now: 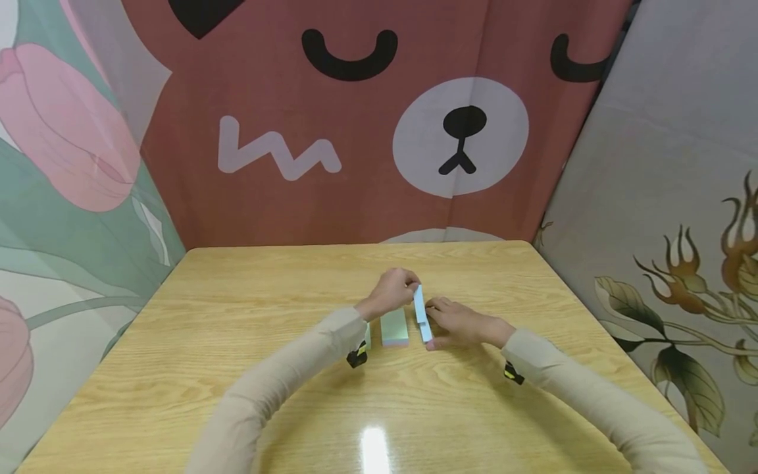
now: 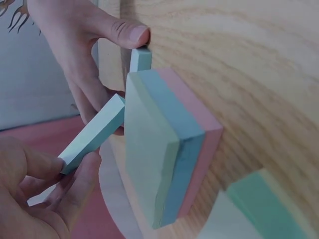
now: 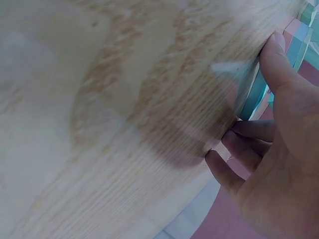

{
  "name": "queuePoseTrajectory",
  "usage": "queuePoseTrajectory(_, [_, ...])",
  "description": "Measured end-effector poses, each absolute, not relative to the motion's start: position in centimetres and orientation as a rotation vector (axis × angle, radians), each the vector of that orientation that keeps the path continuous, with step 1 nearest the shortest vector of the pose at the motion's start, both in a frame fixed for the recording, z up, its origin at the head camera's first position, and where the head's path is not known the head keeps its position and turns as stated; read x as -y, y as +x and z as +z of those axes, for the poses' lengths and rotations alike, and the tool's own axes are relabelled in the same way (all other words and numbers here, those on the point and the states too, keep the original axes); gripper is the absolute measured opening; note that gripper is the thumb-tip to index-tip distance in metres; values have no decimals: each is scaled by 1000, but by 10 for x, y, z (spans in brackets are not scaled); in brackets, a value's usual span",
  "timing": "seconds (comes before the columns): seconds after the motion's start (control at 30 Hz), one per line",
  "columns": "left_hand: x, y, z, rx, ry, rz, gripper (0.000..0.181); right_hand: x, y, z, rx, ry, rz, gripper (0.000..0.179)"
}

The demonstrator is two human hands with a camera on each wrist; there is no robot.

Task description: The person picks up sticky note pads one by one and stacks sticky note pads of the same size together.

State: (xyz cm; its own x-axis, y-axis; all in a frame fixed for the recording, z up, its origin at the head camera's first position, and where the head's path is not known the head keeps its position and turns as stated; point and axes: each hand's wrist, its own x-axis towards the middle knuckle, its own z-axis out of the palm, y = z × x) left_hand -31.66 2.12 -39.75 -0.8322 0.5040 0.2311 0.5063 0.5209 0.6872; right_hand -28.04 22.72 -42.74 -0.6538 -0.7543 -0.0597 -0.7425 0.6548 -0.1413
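Note:
Between its thumb and fingers my left hand (image 1: 392,289) pinches the far end of a light blue sticky note pad (image 2: 94,132), tilted up above the table. A second blue sticky note pad (image 1: 426,332) sits low on the table, overlapped by the first in the head view. My right hand (image 1: 464,322) holds this lower pad, thumb at its near end and fingertips on the table by its far end. Just left of both stands a thick block of sticky notes (image 2: 152,144) in green, blue and pink layers.
Another sticky note stack (image 2: 264,204), green over pale yellow, lies farther left, partly behind the left wrist in the head view. The wooden table (image 1: 266,283) ends at a bear-print curtain (image 1: 284,197). Printed cloths hang on both sides.

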Motion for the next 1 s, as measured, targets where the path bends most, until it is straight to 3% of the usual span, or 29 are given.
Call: queuePoseTrajectory(1.0, [-32,-316,-415,2784,-929,-997,14,-230,-281,-430,-2762,-1299,-183,76])
